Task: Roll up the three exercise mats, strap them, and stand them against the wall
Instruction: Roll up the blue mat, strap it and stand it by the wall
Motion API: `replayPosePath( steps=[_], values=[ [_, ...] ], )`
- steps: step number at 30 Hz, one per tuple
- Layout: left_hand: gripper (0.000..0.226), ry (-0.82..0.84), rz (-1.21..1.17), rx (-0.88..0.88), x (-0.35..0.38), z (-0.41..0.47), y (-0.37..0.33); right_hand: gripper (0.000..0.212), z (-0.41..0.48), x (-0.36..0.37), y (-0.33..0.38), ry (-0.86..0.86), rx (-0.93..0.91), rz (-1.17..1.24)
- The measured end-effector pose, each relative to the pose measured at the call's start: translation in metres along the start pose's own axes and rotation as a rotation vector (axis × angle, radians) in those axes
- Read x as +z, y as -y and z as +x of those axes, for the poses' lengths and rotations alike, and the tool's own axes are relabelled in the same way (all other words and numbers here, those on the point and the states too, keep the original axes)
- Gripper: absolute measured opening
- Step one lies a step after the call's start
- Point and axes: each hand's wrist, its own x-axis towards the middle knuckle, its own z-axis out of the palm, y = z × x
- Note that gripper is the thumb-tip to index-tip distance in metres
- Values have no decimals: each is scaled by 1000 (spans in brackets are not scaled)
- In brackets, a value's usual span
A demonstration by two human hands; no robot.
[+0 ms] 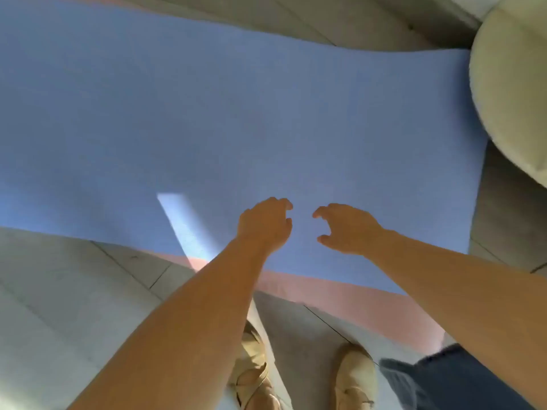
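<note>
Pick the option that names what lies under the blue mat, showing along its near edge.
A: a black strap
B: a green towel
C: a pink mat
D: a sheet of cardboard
C: a strip of pink mat sticks out from beneath the blue mat along the edge nearest the person, both lying flat on the floor.

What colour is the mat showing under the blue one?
Pink. The lower mat shows as a strip along the blue mat at its near edge, head view.
</note>
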Motion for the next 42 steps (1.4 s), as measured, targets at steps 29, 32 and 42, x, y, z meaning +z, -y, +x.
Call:
replayPosePath(
  steps=[29,32,42],
  values=[
    [57,210,178,130,62,89,12,32,37,97,-45,-38,-294,-346],
    [82,352,1,79,42,83,-2,18,32,74,-48,-180,-174,-153],
    [27,157,183,246,-23,47,-56,11,-14,-17,-39,-467,-17,323]
  ],
)
